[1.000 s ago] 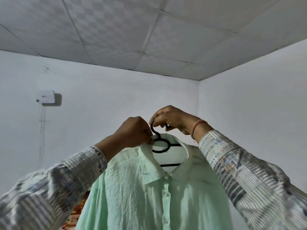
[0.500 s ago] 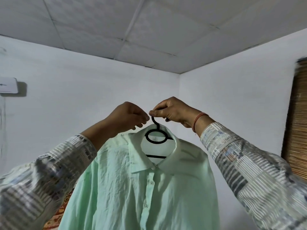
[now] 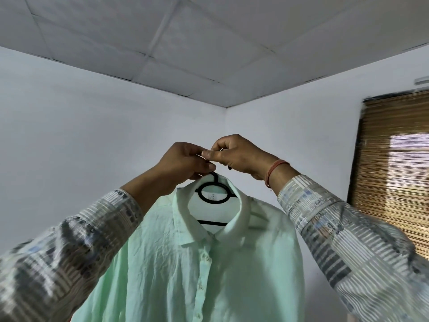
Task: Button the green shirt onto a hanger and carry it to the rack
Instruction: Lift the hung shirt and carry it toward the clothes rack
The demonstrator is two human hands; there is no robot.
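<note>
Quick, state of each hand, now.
Left hand: grips the neck of the hanger, which carries the green shirt.
Right hand: pinches the hanger hook.

Pale green shirt hanging on a black hanger, placket closed below the open collar, left grip and right grip touching, both curled on the hanger's hook, white tiled ceiling above, bamboo blind at right.
</note>
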